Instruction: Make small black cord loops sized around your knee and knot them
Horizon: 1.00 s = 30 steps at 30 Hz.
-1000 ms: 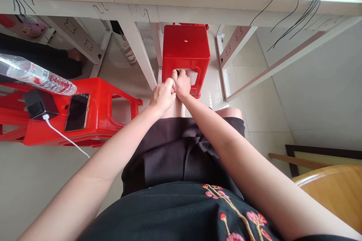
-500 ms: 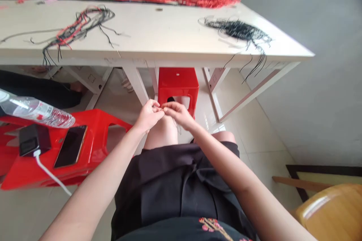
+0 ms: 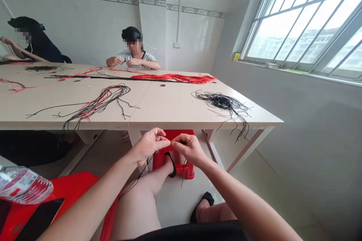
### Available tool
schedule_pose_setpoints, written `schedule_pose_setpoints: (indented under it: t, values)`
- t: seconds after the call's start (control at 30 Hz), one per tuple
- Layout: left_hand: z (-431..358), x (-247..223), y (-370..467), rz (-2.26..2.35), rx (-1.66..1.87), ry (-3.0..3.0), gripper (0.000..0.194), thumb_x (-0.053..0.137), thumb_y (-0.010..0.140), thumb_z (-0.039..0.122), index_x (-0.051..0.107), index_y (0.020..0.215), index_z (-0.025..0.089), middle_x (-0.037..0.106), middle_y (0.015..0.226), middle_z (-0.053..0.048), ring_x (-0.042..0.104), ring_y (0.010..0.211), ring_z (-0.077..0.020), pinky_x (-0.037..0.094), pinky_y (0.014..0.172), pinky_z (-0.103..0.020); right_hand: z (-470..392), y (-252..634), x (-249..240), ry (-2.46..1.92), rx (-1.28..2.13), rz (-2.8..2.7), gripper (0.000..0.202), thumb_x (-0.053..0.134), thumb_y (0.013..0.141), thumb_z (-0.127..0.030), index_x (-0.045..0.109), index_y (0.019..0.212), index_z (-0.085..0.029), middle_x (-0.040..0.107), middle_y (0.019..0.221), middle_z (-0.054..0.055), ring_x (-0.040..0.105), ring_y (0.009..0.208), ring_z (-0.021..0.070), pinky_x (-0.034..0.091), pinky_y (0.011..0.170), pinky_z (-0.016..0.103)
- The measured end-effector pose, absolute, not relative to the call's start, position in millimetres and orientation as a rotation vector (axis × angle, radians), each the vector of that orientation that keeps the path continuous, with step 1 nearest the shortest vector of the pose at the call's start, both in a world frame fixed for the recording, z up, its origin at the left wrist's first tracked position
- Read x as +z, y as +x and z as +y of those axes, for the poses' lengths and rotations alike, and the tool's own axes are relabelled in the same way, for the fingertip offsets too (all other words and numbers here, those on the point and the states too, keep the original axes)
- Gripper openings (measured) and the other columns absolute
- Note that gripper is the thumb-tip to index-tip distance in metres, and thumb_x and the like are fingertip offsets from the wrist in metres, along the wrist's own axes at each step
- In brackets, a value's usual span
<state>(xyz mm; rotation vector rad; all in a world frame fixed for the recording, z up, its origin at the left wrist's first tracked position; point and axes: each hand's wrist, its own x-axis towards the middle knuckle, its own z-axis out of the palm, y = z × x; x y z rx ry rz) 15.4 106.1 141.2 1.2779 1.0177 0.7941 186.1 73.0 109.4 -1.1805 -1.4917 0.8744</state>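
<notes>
Black cord [image 3: 139, 177] dangles below both hands [image 3: 147, 147] [image 3: 192, 150], pinched between their nearly meeting fingertips.

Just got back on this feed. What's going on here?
The left hand and right hand meet at their fingertips, pinching what looks like thin black cord, with strands hanging below. They are just in front of the table, where a black-and-red bundle, a black tangle and a red bundle lie. A co-worker sits across.
</notes>
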Motion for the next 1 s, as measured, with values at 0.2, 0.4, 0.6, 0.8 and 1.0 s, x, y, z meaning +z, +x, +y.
schedule_pose_setpoints:
  t: [0.2, 0.4, 0.6, 0.8, 1.0]
  values:
    - [199, 166, 11, 1.165, 0.907, 1.627, 0.023, 0.079, 0.052, 0.031, 0.064, 0.066, 0.018, 0.062, 0.064, -0.001, 0.048, 0.053, -0.0098, 0.030, 0.046, -0.022, 151, 248, 139, -1.419, 0.693, -1.288, 0.016, 0.056, 0.066, -0.035, 0.056, 0.061, -0.020, 0.041, 0.051, -0.004, 0.032, 0.047, 0.0095, 0.028, 0.044, 0.025]
    - [288, 179, 38, 1.365, 1.128, 1.928, 0.015, 0.076, 0.051, 0.022, 0.062, 0.056, 0.020, 0.067, 0.064, -0.003, 0.056, 0.059, -0.0159, 0.039, 0.055, -0.028, 228, 266, 161, -1.643, 0.528, -1.297, 0.012, 0.053, 0.066, -0.025, 0.047, 0.057, -0.020, 0.034, 0.049, -0.005, 0.030, 0.045, 0.0091, 0.026, 0.043, 0.025]
    - [343, 154, 46, 1.501, 1.164, 1.929, 0.011, 0.064, 0.062, 0.018, 0.063, 0.073, 0.017, 0.068, 0.076, -0.004, 0.060, 0.070, -0.0168, 0.044, 0.067, -0.028, 279, 259, 156, -1.789, 0.310, -1.468, 0.008, 0.049, 0.066, -0.014, 0.052, 0.060, -0.018, 0.051, 0.061, 0.001, 0.041, 0.054, 0.0109, 0.033, 0.052, 0.025]
    - [362, 139, 44, 1.641, 1.100, 1.954, 0.027, 0.060, 0.063, 0.015, 0.061, 0.090, 0.017, 0.065, 0.076, -0.004, 0.060, 0.073, -0.0184, 0.044, 0.065, -0.029, 296, 260, 142, -1.886, 0.152, -1.642, 0.008, 0.054, 0.068, -0.018, 0.061, 0.071, -0.016, 0.064, 0.080, 0.009, 0.051, 0.063, 0.0159, 0.038, 0.057, 0.027]
    - [364, 140, 44, 1.621, 1.034, 2.010, 0.036, 0.061, 0.060, 0.015, 0.059, 0.095, 0.019, 0.066, 0.075, -0.002, 0.060, 0.075, -0.0194, 0.044, 0.066, -0.030, 298, 262, 141, -1.947, 0.085, -1.692, 0.012, 0.053, 0.067, -0.017, 0.063, 0.073, -0.016, 0.067, 0.083, 0.013, 0.056, 0.069, 0.0205, 0.040, 0.058, 0.028]
